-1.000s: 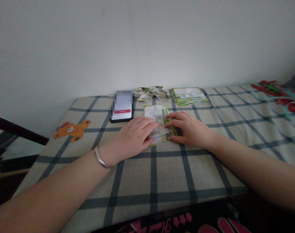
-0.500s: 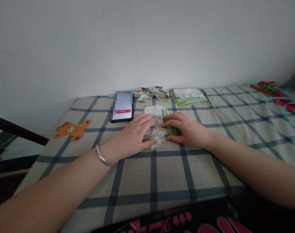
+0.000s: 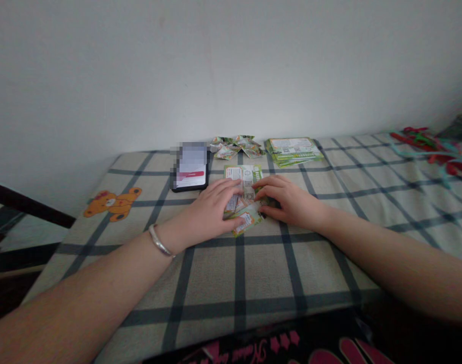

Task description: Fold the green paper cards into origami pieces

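Observation:
A green, white and orange printed paper sheet (image 3: 249, 174) lies on the cloth, its near part folded over at a slant. My left hand (image 3: 217, 205) rests on its left side, fingers stretched out and the thumb lying on the folded part. On the right edge, my right hand (image 3: 287, 199) touches the paper with slightly bent, parted fingertips and its thumb near the fold. Both palms face down, and neither hand is closed around the sheet. The fingers cover parts of the paper. Behind it stand several small folded paper pieces (image 3: 236, 146) with similar print.
A stack of similar printed sheets (image 3: 293, 149) lies at the back right. A phone (image 3: 191, 169) with a lit screen lies left of the folded pieces. The checked tablecloth (image 3: 211, 288) bears a bear picture (image 3: 113, 202). Red and teal items (image 3: 439, 149) lie far right, below the wall (image 3: 231, 65).
My right hand has shifted slightly left along the sheet's edge. My left hand stays almost in place, and the fold looks much the same.

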A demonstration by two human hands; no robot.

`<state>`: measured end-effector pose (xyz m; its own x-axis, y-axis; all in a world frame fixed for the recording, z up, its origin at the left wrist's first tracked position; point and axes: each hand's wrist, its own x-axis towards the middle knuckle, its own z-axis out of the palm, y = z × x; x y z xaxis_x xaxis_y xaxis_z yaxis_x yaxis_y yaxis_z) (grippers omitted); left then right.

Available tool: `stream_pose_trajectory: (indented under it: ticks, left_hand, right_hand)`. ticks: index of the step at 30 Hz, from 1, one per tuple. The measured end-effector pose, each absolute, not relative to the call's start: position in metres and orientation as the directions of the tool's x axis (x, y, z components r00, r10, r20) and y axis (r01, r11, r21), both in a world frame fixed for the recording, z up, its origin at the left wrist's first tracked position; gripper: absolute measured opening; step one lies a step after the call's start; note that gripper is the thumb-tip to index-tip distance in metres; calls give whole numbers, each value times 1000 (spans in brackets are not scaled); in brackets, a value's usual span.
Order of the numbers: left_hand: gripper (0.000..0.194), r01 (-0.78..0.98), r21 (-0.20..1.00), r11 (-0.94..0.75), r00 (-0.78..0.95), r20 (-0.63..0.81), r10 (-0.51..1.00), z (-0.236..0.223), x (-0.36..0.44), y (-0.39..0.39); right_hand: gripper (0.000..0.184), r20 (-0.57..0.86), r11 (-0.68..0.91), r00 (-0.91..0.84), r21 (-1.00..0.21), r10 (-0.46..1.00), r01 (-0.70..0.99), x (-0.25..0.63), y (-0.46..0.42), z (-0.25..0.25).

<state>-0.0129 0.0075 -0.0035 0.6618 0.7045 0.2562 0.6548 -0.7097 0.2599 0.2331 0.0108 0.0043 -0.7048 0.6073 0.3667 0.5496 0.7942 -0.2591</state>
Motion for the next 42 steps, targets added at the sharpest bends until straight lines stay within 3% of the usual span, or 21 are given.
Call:
stream_pose_trajectory:
  ticks: [7,14,22,29,39,42]
  left_hand:
    - [40,651,297,-698,644,270,716,-3,-13,7]
    - [64,623,292,-726,654,314,688,-6,-14,9]
    - [43,581,321,-748,619,423,662,1,-11,5]
    - [36,526,329,-785,613,493,617,5,-10,3]
    - [42,502,185,-845,543,693,474,8,-11,2]
    - [36,498,102,-861,568,712,413,10,-11,3]
  right_hand:
    - [7,405,813,-706,-244,581,529,231,10,5]
    - [3,425,813,-694,-267,581,517,230,10,9]
    - [11,496,783,-624,-222,604,582,232,10,8]
    - [17,519,719,-522,-316,677,619,231,10,6]
    - [4,568,781,-550,-328,612,531,233,14,8]
    - [3,582,799,-561,-311,589,515,234,15,9]
